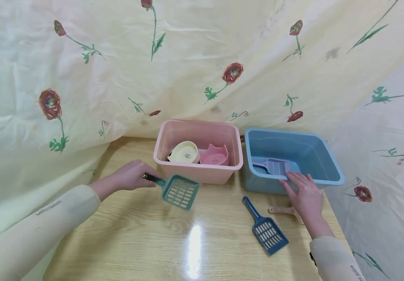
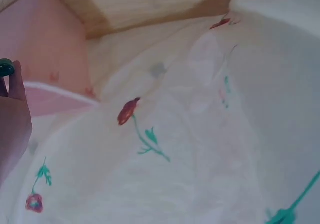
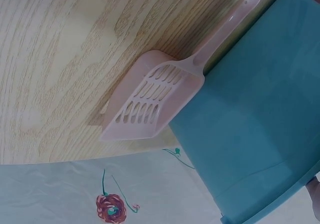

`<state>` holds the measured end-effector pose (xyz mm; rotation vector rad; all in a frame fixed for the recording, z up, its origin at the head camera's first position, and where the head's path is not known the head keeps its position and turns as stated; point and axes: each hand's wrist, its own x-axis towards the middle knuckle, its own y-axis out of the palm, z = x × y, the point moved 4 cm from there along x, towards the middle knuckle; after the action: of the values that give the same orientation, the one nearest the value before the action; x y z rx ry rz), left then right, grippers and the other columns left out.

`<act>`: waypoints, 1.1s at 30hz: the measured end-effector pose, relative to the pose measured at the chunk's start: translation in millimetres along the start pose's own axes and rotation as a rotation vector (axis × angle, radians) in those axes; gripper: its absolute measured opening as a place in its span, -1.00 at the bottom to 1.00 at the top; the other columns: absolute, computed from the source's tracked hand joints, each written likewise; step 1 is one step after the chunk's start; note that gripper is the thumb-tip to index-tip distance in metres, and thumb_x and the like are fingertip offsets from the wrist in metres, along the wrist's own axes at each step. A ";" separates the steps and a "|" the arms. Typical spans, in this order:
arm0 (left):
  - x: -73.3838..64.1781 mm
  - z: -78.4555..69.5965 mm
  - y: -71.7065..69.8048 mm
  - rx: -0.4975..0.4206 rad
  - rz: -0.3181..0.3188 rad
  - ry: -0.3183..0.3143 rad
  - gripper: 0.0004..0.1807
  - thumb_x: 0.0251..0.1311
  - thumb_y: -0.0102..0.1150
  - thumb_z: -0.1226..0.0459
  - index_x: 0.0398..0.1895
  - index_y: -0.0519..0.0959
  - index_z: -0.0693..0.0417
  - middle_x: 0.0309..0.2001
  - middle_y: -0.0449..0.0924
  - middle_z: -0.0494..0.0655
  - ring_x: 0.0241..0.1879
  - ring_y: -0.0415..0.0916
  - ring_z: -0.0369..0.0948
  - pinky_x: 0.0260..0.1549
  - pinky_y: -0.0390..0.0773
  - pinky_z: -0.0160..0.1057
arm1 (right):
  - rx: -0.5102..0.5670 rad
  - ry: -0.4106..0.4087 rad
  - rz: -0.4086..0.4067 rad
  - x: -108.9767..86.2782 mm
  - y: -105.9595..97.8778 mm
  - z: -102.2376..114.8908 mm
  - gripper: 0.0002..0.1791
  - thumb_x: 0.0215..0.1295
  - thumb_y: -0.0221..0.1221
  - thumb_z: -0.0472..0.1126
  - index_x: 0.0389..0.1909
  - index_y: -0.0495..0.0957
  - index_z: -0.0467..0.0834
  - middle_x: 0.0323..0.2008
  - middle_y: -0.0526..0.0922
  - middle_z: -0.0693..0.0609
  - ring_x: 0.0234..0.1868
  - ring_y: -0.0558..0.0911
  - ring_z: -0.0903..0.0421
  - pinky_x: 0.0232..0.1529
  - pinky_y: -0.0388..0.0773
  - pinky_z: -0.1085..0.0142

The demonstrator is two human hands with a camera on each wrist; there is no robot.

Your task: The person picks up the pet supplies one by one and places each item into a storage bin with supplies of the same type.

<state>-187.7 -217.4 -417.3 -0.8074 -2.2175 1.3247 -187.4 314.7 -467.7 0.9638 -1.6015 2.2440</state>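
My left hand (image 1: 136, 175) grips the dark handle of a green litter scoop (image 1: 181, 192), its slotted blade held above the table in front of the pink bin. In the left wrist view only the edge of that hand (image 2: 14, 129) and the handle's end show. My right hand (image 1: 305, 197) reaches over the front rim of the blue bin (image 1: 323, 152), fingers extended, with fingertips beside a lavender litter scoop (image 1: 276, 167) inside it. Whether they touch that scoop, I cannot tell. A pale pink litter scoop (image 3: 160, 93) lies below, partly hidden by my right hand in the head view.
A navy litter scoop (image 1: 269, 233) lies on the wooden table (image 1: 135, 234), front of the blue bin. The pink bin (image 1: 188, 169) holds a cream bowl (image 1: 184, 152) and a pink cat-eared bowl (image 1: 215, 155). Flowered cloth (image 1: 188, 78) hangs behind and at both sides.
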 end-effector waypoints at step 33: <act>84.5 -53.4 -29.8 -0.692 0.154 -0.306 -0.54 0.30 0.48 0.31 0.26 0.70 0.19 -0.02 0.83 0.04 -0.11 0.74 -0.24 -0.15 0.76 -0.22 | 0.002 -0.001 -0.002 -3.8 -0.1 -2.7 -0.02 0.46 -0.19 0.49 0.09 0.75 -0.32 0.01 0.78 -0.33 0.05 0.76 -0.34 0.41 0.42 -0.29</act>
<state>-224.4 -137.6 -361.0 -1.0785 -2.9700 0.7563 -185.5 317.9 -470.6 0.9669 -1.5985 2.2449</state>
